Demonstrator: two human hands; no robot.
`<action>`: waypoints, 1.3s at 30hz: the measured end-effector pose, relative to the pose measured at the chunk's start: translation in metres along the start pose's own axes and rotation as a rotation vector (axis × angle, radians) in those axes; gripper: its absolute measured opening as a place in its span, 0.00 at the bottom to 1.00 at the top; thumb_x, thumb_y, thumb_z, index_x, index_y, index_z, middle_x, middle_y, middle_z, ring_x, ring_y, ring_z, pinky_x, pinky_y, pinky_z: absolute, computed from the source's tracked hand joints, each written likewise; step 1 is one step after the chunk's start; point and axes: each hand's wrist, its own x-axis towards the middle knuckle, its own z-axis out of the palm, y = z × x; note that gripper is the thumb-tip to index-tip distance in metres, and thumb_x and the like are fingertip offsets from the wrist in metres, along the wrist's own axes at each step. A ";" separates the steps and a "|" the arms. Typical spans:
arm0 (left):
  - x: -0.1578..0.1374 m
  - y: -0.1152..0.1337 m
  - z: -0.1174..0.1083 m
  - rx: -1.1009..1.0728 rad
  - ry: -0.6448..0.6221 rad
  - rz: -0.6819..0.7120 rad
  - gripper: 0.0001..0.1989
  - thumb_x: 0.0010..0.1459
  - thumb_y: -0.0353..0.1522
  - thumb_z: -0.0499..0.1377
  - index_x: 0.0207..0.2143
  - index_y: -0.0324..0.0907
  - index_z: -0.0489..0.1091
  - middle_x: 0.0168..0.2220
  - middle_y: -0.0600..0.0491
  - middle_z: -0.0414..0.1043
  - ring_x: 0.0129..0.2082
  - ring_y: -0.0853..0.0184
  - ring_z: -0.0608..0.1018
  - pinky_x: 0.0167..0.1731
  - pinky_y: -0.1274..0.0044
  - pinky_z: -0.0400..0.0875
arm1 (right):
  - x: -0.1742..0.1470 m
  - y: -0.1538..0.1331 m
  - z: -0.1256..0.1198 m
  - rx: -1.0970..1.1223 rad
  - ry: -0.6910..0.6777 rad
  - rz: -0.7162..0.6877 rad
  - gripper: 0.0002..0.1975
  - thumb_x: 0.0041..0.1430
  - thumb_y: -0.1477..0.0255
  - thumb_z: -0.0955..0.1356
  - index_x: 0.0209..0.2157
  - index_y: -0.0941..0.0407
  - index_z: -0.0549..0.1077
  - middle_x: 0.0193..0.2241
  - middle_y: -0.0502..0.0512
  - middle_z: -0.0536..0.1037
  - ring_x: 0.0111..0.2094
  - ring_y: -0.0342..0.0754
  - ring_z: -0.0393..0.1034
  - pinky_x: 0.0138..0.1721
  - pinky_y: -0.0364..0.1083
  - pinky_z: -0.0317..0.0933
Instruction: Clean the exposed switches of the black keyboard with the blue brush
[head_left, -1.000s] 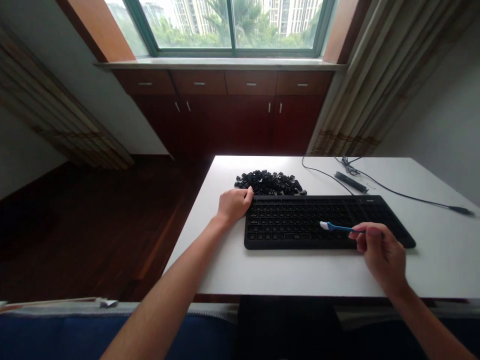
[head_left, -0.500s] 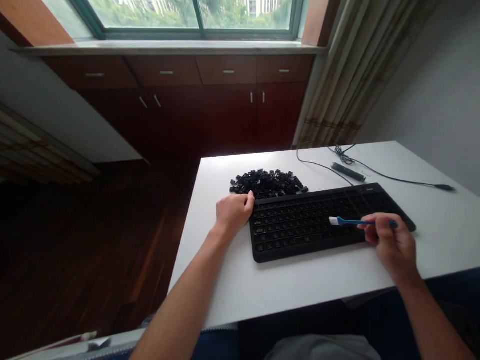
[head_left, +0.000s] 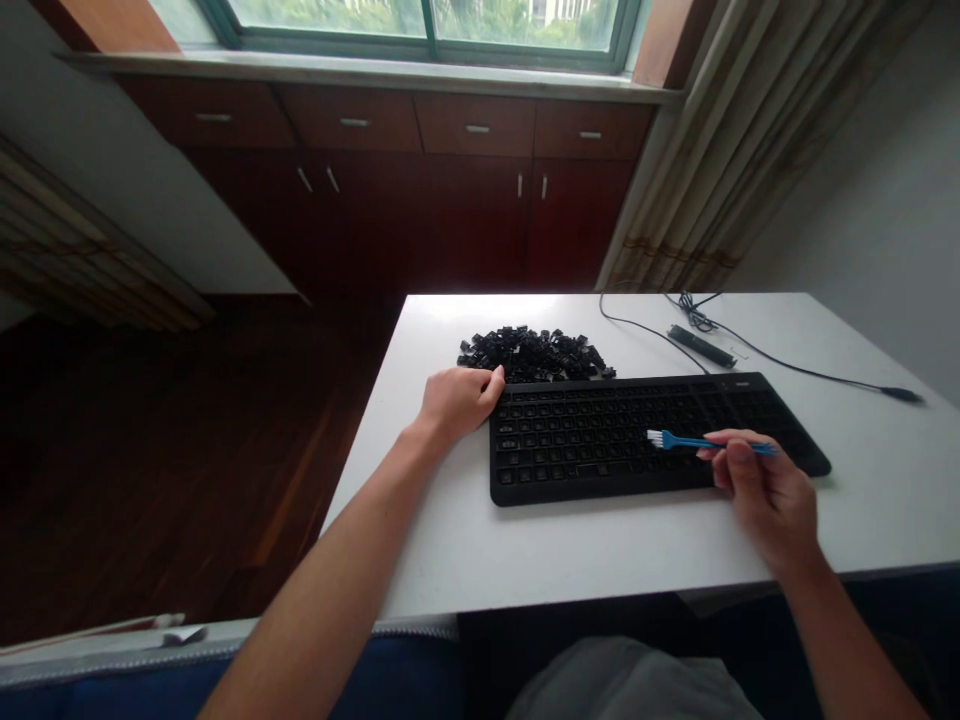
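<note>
A black keyboard (head_left: 585,428) with its keycaps off lies on the white table, its rows of bare key sockets showing. My left hand (head_left: 461,398) is closed at the keyboard's upper left corner, thumb along the edge; the fingertips are hidden. In my right hand (head_left: 769,490), a small blue brush (head_left: 686,442) with white bristles is pinched between thumb and fingers. Its bristles point left, over the sockets right of the keyboard's middle. Whether they touch I cannot tell. Just behind the keyboard is a heap of loose black keycaps (head_left: 532,352).
The white table (head_left: 570,555) carries a black cable (head_left: 810,368) at the back right, partly bundled, with a plug at its end. A narrow black cover piece (head_left: 701,346) lies beside the cable. Wooden cabinets (head_left: 465,215) stand under the window beyond the table.
My head view has tilted and shifted a little. The brush has moved slightly left over the keyboard, still in my right hand. My left hand stays at the keyboard's corner.
</note>
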 end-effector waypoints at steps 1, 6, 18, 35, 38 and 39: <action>0.000 0.001 0.000 -0.001 0.002 0.005 0.31 0.66 0.49 0.42 0.17 0.41 0.66 0.20 0.52 0.69 0.20 0.68 0.64 0.25 0.75 0.45 | -0.001 0.000 0.000 -0.010 -0.008 -0.022 0.11 0.64 0.64 0.64 0.41 0.54 0.74 0.28 0.52 0.75 0.22 0.41 0.65 0.23 0.43 0.60; 0.000 0.004 -0.002 0.004 0.023 0.012 0.31 0.66 0.48 0.42 0.16 0.40 0.64 0.19 0.52 0.67 0.20 0.69 0.64 0.25 0.75 0.46 | -0.003 -0.001 -0.006 -0.025 -0.039 -0.149 0.09 0.64 0.69 0.64 0.43 0.54 0.74 0.32 0.53 0.76 0.23 0.40 0.66 0.24 0.43 0.61; 0.005 0.012 -0.002 0.038 0.016 -0.015 0.30 0.67 0.45 0.42 0.17 0.41 0.65 0.19 0.53 0.68 0.21 0.70 0.66 0.26 0.75 0.48 | 0.001 -0.004 -0.014 0.042 -0.160 -0.236 0.14 0.61 0.78 0.64 0.47 0.51 0.72 0.37 0.56 0.78 0.32 0.46 0.73 0.29 0.45 0.67; 0.001 0.010 -0.007 -0.003 -0.036 0.038 0.26 0.68 0.43 0.44 0.22 0.41 0.66 0.23 0.52 0.69 0.26 0.68 0.70 0.29 0.76 0.55 | 0.095 -0.023 0.008 0.004 -0.640 -0.593 0.06 0.60 0.78 0.66 0.39 0.55 0.71 0.31 0.52 0.77 0.22 0.40 0.64 0.24 0.41 0.60; 0.000 0.013 -0.008 -0.012 -0.033 0.024 0.26 0.68 0.43 0.43 0.21 0.41 0.65 0.23 0.52 0.69 0.26 0.69 0.70 0.30 0.76 0.56 | 0.086 -0.016 0.011 0.081 -0.637 -0.494 0.09 0.62 0.77 0.64 0.44 0.55 0.72 0.34 0.53 0.79 0.23 0.39 0.67 0.25 0.41 0.61; 0.000 0.013 -0.008 -0.013 -0.034 0.021 0.26 0.68 0.44 0.43 0.21 0.41 0.64 0.23 0.52 0.69 0.26 0.69 0.70 0.30 0.76 0.56 | 0.083 -0.014 0.010 0.107 -0.615 -0.432 0.11 0.63 0.76 0.64 0.46 0.54 0.71 0.33 0.53 0.79 0.23 0.40 0.67 0.24 0.40 0.62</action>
